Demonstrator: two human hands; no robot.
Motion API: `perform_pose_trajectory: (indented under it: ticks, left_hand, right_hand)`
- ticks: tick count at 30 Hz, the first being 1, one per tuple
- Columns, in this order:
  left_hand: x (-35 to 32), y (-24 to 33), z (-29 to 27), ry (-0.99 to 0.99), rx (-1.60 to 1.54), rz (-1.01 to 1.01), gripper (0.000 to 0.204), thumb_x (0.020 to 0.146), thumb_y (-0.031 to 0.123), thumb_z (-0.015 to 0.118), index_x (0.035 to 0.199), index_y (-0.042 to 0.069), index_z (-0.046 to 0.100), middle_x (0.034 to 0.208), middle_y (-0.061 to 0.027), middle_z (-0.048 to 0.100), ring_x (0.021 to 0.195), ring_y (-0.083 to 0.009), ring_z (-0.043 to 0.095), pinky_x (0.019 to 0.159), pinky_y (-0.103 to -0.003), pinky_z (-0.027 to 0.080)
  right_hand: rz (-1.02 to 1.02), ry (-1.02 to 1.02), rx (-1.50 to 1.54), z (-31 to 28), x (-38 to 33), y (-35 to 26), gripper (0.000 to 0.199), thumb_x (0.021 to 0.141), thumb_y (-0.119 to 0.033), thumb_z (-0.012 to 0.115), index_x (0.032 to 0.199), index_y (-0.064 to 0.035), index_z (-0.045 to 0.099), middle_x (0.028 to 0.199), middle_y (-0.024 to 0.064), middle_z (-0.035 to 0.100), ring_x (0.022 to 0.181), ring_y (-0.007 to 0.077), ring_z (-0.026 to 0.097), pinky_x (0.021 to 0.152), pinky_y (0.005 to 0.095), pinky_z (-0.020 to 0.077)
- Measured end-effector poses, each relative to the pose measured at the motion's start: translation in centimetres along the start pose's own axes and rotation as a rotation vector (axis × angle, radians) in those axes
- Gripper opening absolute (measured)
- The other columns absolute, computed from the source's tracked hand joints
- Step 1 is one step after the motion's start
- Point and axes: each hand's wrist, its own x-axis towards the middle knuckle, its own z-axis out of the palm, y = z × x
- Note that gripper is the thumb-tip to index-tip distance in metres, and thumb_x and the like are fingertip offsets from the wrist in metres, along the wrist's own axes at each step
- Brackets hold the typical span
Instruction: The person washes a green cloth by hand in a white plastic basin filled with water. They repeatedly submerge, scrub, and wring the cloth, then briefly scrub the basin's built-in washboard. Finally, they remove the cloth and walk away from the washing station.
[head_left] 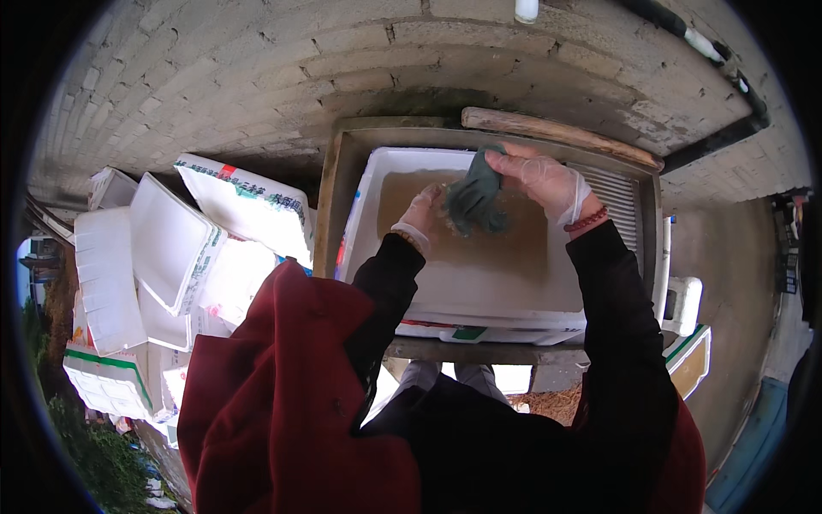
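Cloth (476, 201) hangs upright btwn both hands over box's (479, 291) far side: right hand (541, 178) pinches its top, left hand (423, 211) grips lower edge.

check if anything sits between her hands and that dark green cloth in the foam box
Nothing visible does. The right hand grips the top of the dark green cloth and the left hand touches its lower edge, over the murky water in the white foam box.

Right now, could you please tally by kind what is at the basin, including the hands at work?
Gloved hands: 2, left hand, right hand
Dark green cloth: 1
White foam box holding murky water: 1
Wooden stick: 1
Total: 5
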Motion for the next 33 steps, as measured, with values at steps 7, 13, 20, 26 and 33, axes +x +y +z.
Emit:
perform_pose_trajectory:
  ticks: [7, 13, 20, 26, 33]
  left_hand:
    - [-0.4, -1.2, 4.8, 0.053, -0.51, -0.098, 0.066, 0.082, 0.065, 0.041, 0.123, 0.015, 0.049, 0.124, -0.008, 0.048, 0.113, -0.0294, 0.045, 0.1, -0.051, 0.029]
    - [2.7, -4.7, 2.0, -0.267, -0.836, 0.118, 0.041, 0.09, 0.037, 0.044, 0.115, 0.006, 0.052, 0.115, -0.0107, 0.054, 0.107, -0.0258, 0.051, 0.093, -0.041, 0.041]
    - [-1.8, -5.0, 6.4, -0.113, -0.37, 0.377, 0.036, 0.082, 0.009, 0.045, 0.118, 0.003, 0.05, 0.115, -0.0103, 0.054, 0.109, -0.0242, 0.05, 0.098, -0.036, 0.038]
    - [-2.1, -2.2, 3.7, -0.277, -0.538, 0.181, 0.028, 0.089, 0.029, 0.051, 0.106, 0.007, 0.057, 0.099, -0.0053, 0.06, 0.09, -0.0221, 0.058, 0.082, -0.034, 0.047]
    - [-6.2, -4.8, 9.6, -0.091, -0.462, 0.107, 0.032, 0.093, 0.026, 0.044, 0.122, 0.012, 0.048, 0.12, -0.0075, 0.051, 0.108, -0.0227, 0.051, 0.092, -0.038, 0.042]
  right_hand:
    - [-0.21, 0.142, 0.525, 2.3, -2.9, -2.6, 0.024, 0.09, -0.023, 0.051, 0.106, -0.0054, 0.056, 0.1, 0.0025, 0.055, 0.1, 0.0148, 0.052, 0.092, 0.0325, 0.0363]
    - [-0.274, 0.496, -0.157, 7.6, -0.3, 9.5, 0.04, 0.079, -0.03, 0.066, 0.113, -0.0109, 0.059, 0.125, 0.0055, 0.049, 0.122, 0.0238, 0.035, 0.103, 0.0347, 0.026]
    - [-0.054, 0.681, 0.524, 2.9, 3.0, 11.7, 0.033, 0.079, -0.023, 0.067, 0.104, -0.0066, 0.053, 0.094, 0.0044, 0.058, 0.079, 0.0137, 0.056, 0.072, 0.0268, 0.0468]
    - [-0.358, 0.757, 0.092, 9.9, 1.4, 11.9, 0.038, 0.077, -0.025, 0.069, 0.106, -0.0036, 0.056, 0.093, 0.004, 0.059, 0.085, 0.0145, 0.055, 0.077, 0.0264, 0.0442]
    - [-0.039, 0.77, 0.668, 3.5, 2.4, 13.0, 0.021, 0.086, -0.023, 0.062, 0.089, -0.0055, 0.052, 0.078, 0.003, 0.057, 0.067, 0.0124, 0.053, 0.061, 0.0268, 0.0457]
